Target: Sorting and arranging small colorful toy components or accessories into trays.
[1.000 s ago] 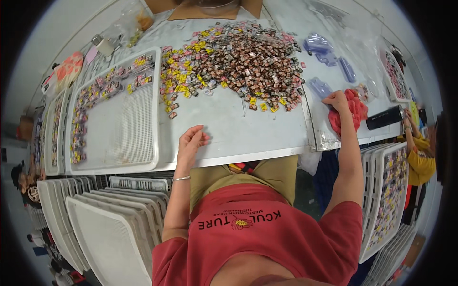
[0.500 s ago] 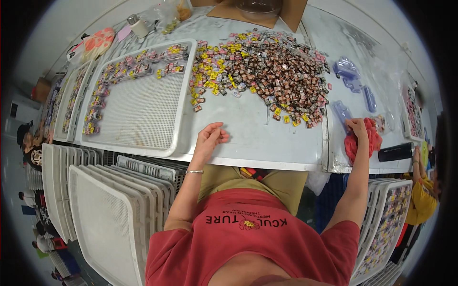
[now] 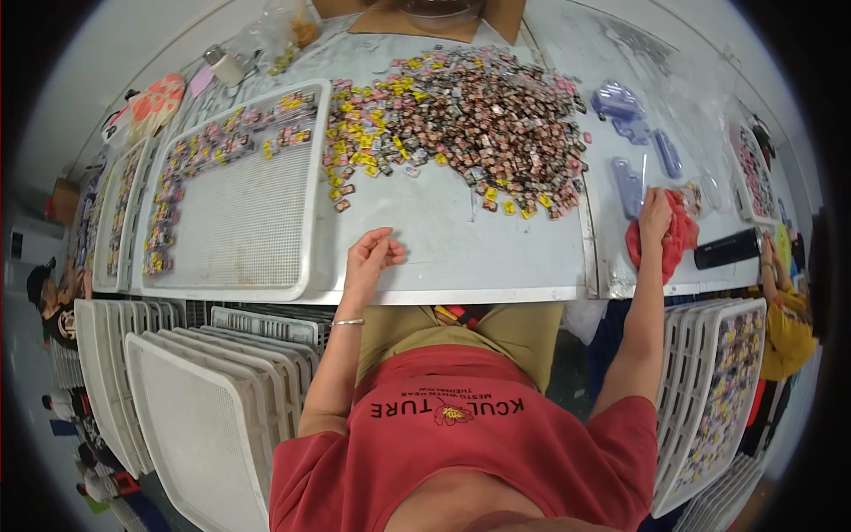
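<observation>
My left hand hovers over the table near its front edge, palm turned inward, fingers loosely bent and a little apart, with nothing in it. My right hand is closed in a pinch beside a crumpled red plastic bag. A thin pale strip rises from its fingertips; its lower end is hidden. Just beyond the fingers lies a bluish clear plastic piece. Ahead of both hands spreads a big heap of small wrapped pieces, brown, yellow and pink. A white mesh tray at left bears rows of similar pieces.
A black bottle lies at the right. More bluish plastic pieces sit farther back. A cardboard box stands at the far edge. Stacked white trays are below the table at left, others at right. A person in yellow is at far right.
My right hand has drawn up from the red bag, and a thin pale strip now shows at its fingertips. The left hand keeps its pose. The whole view has shifted slightly.
</observation>
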Motion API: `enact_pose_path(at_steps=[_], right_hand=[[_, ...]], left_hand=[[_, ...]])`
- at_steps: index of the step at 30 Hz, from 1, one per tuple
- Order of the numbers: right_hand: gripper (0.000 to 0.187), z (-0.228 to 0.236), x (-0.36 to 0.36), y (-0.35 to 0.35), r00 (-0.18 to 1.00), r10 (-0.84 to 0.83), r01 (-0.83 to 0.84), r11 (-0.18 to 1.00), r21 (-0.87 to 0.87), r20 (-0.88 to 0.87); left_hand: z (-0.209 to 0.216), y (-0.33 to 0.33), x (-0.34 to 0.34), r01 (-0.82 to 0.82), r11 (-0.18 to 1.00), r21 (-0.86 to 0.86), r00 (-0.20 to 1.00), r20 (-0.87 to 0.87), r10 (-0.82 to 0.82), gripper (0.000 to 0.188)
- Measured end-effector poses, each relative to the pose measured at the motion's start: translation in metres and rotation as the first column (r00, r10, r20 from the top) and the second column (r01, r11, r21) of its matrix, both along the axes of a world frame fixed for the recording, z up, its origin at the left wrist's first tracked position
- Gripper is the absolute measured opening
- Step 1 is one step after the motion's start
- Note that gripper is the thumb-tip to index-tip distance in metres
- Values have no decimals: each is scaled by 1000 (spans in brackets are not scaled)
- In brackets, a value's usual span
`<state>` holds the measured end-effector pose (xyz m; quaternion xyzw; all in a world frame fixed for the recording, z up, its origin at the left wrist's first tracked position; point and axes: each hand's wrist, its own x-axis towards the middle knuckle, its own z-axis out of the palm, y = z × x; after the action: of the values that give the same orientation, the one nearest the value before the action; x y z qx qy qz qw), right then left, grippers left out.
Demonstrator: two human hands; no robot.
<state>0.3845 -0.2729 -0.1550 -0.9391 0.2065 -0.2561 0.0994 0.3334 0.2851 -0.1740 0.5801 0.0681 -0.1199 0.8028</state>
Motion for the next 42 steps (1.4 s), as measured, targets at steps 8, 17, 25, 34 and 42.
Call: enact_pose_path(at_steps=[8, 17, 25, 34, 42], right_hand=[[12, 26, -26, 210, 612, 750, -771, 636, -22, 252], [8, -14, -27, 301, 579, 795, -814, 547, 196, 181], [11, -20, -8, 291, 787, 616, -613, 779, 133, 21], [21, -15, -9, 288, 770, 637, -610, 753, 247, -38], [17, -21, -10, 287, 783, 618, -594, 716, 367, 62]], left_hand=[[9, -10, 1, -177, 952, 249, 973, 188, 131, 22], [27, -33, 52, -225, 754, 617, 872, 472, -127, 18], [5, -124, 111, -346, 450, 824, 736, 535, -415, 23], [0, -124, 119, -272, 517, 812, 766, 508, -394, 21], [0, -127, 138, -205, 482, 852, 812, 423, -403, 13]])
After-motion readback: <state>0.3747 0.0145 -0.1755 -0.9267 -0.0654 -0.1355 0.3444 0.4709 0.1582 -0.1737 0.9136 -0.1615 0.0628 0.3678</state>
